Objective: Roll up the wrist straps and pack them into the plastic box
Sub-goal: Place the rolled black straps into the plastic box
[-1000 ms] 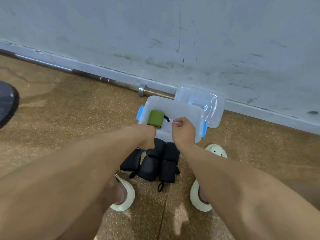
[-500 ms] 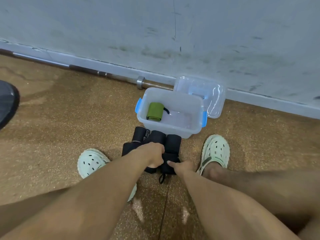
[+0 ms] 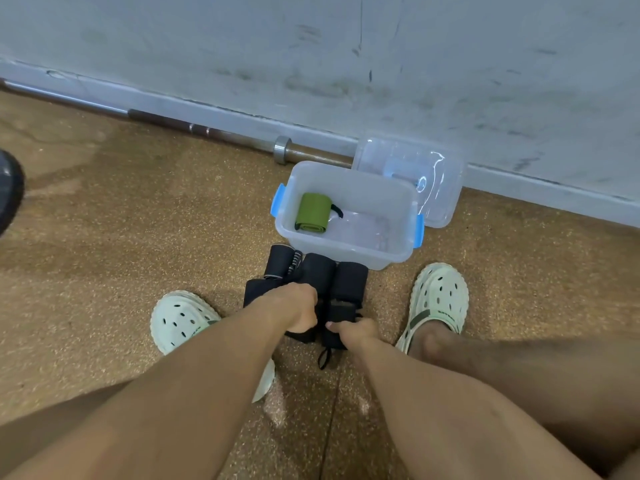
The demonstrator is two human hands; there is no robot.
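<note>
Both your hands have come back from the box to the black straps piled just short of it, and your feet now sit on either side of the pile. Your left hand is curled down over a black strap near the middle of the pile, fingers wrapped as if gripping it; what the fingertips are doing underneath is hidden. Your right hand, just beside the left, pinches the near end of another black strap between thumb and fingers, with a thin loop trailing back from it toward you. Working with both hands on the heap probably lets you pick one strap free while the other hand steadies the rest.

Beyond your hands the box stands open, with its lid leaning behind it against the wall. One green strap already lies inside, at the left end, rolled tight with a short dark loop poking out. The black straps look thick and soft, several of them bunched or partly rolled, lying side by side and touching the box's near wall.
</note>
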